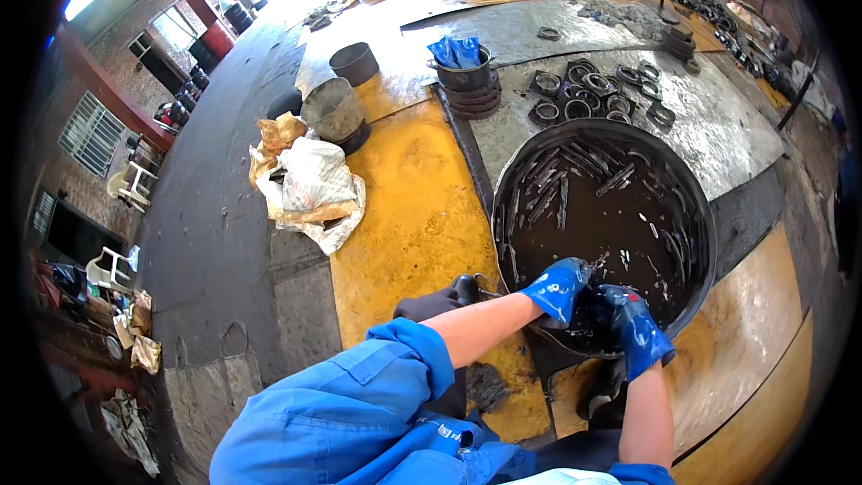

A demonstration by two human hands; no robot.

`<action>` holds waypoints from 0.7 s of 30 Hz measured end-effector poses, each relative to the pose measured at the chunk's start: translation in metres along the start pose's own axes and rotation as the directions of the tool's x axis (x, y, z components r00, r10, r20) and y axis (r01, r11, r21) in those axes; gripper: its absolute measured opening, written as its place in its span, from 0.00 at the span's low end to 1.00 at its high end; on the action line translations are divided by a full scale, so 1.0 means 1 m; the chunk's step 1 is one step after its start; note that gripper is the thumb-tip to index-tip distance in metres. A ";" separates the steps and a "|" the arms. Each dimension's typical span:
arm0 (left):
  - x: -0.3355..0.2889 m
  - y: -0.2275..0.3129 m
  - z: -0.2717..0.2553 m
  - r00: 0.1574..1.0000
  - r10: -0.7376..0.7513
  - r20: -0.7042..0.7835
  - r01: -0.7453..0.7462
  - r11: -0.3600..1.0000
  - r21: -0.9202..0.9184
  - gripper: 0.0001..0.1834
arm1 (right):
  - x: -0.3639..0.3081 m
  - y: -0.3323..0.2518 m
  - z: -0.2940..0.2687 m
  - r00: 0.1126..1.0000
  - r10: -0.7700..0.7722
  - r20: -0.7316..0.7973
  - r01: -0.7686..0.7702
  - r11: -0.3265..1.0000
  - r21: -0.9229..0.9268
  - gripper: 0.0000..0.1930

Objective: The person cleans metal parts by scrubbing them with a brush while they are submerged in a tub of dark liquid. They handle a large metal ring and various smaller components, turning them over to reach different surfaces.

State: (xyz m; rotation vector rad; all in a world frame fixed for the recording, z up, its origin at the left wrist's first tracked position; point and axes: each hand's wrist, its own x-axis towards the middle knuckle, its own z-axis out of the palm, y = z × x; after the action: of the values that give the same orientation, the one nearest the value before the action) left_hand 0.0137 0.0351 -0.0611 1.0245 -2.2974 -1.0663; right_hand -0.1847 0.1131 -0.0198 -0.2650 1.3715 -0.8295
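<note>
A large round dark tub (705, 301) stands before me, holding murky brown liquid and many dark, curved strips (564, 202) around its inner wall. Both my hands wear blue rubber gloves, their fingers smeared dark. My left hand (558, 287) is inside the near part of the tub, fingers bent inward. Close beside it, my right hand (631, 321) also has its fingers curled, low over the liquid. Whatever lies between them is too dark to make out. Pale flecks (625, 259) float just beyond the gloves.
Metal rings (597, 83) lie in a cluster beyond the tub. Left of them, a pot (464, 77) with blue gloves sits on stacked rings. White and brown sacks (314, 175) lie beside a metal bucket (333, 108). Yellow sheets (409, 216) cover the floor.
</note>
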 end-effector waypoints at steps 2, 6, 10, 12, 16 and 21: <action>0.007 0.020 -0.005 0.930 -0.360 0.075 0.364 0.875 -0.318 0.17 | -0.011 0.008 -0.005 0.942 -0.330 0.055 0.314 0.816 -0.485 0.15; 0.024 -0.033 0.024 0.950 -0.304 0.067 0.292 0.945 0.148 0.19 | -0.005 0.024 0.011 0.891 -0.400 0.214 0.405 0.491 -0.771 0.22; 0.029 -0.019 0.021 0.955 -0.276 0.110 0.260 0.955 0.145 0.19 | 0.004 0.036 -0.003 0.858 -0.439 0.266 0.307 0.023 -0.952 0.25; 0.019 -0.035 0.018 0.984 -0.163 0.073 0.149 0.974 0.169 0.20 | -0.013 0.019 0.023 0.867 -0.325 0.376 0.278 -0.311 -0.909 0.20; 0.012 -0.022 0.006 0.970 0.003 0.245 -0.087 0.939 0.334 0.24 | 0.000 0.031 0.013 0.835 -0.335 0.437 0.238 -0.496 -0.835 0.15; 0.021 0.021 -0.009 0.828 -0.465 0.312 0.524 0.841 -0.137 0.22 | -0.021 0.032 0.007 0.509 -0.505 0.697 0.303 -0.653 -0.694 0.19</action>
State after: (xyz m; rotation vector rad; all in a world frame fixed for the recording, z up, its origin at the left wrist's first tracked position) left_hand -0.0035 0.0237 -0.0379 1.5162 -2.0806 -1.7183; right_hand -0.1659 0.1471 -0.0224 -2.7266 1.6745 -0.0934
